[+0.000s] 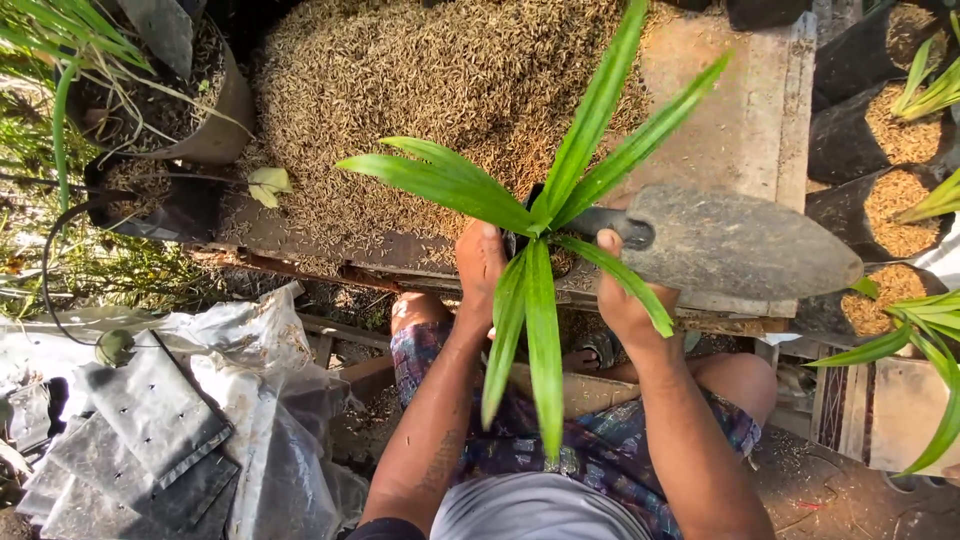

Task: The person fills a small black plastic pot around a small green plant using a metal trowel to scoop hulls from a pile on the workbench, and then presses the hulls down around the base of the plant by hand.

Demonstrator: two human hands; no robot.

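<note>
Here | left hand (pixel 480 262) grips seedling pot (pixel 535 250) | right hand (pixel 622 290) grips trowel (pixel 730 245)

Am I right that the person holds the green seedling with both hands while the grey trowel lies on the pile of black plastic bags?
Not quite. In the head view, both hands, left hand and right hand, hold the green seedling, but the grey trowel lies on the wooden board, not on the black plastic bags.

Beyond my hands a heap of rice husks (pixel 440 80) covers the table (pixel 745 110); flat black bags (pixel 150 420) lie lower left.
</note>
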